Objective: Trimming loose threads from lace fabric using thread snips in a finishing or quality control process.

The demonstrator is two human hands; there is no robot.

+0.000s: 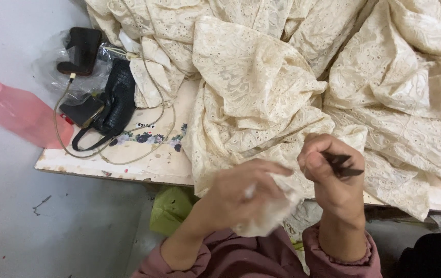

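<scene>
Head view: left hand [241, 193] is closed, fingers wrapped around a bunched fold of cream lace fabric [272, 211], held just off the near edge of the tabletop [128, 162]. Right hand [328, 172] is curled shut, fingers pinching small dark thread snips [343, 164], touching the same fold. The rest of the lace lies heaped over the tabletop's middle and right side. Near the left edge: a black handbag [115, 103], a beige cable [128, 149], a crumpled clear bag [56, 67]. A pink bottle [14, 110] lies off the left edge.
</scene>
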